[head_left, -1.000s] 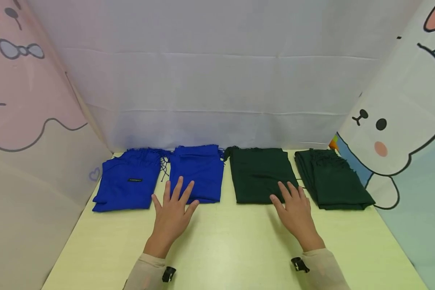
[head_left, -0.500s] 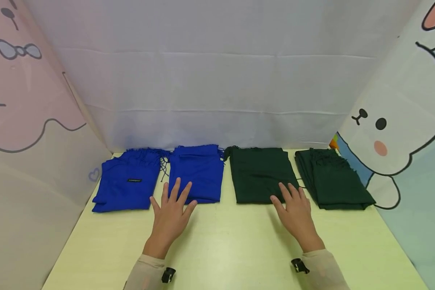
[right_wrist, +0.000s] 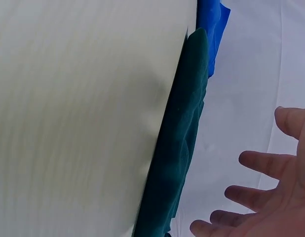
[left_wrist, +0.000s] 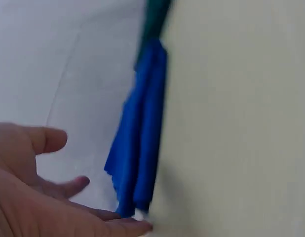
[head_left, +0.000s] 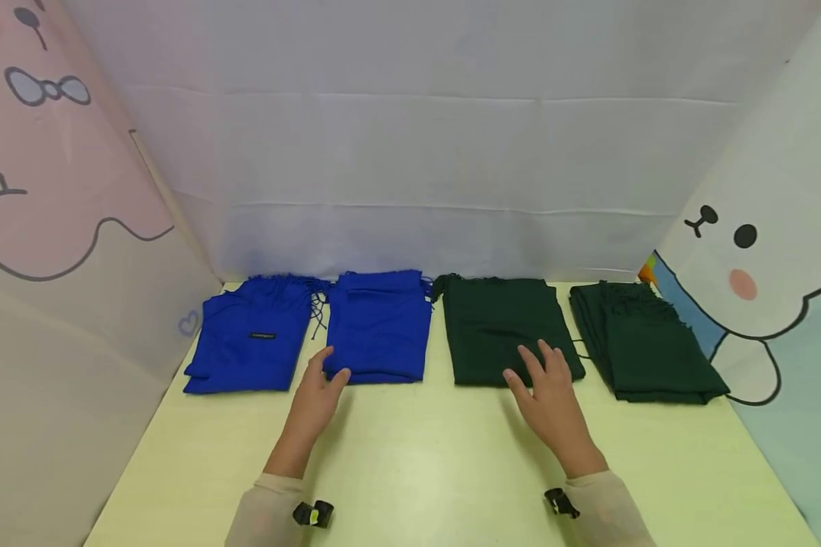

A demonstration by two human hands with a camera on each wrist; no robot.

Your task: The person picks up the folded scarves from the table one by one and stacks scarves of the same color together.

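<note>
Two folded scarves sat at the centre of the yellow table [head_left: 417,463]: the inner blue scarf [head_left: 379,327] at the left hand's [head_left: 318,399] twelve o'clock, and the inner dark green scarf [head_left: 506,330] beneath the right hand's [head_left: 547,387] fingertips. The left hand stood on edge, fingers relaxed and gripping nothing, its tips at the blue scarf's near left corner. The right hand lay spread and loose over the green scarf's near edge (whether it pressed down could not be told).

A pull on one corner alone would likely drag the folds apart, and loose fringe [head_left: 315,304] could snag the outer blue scarf [head_left: 253,342] at nine o'clock.

Counted: two blue scarves, two dark green, the outer green scarf [head_left: 646,349] lying at three o'clock; two hands, both in pale sleeves.
</note>
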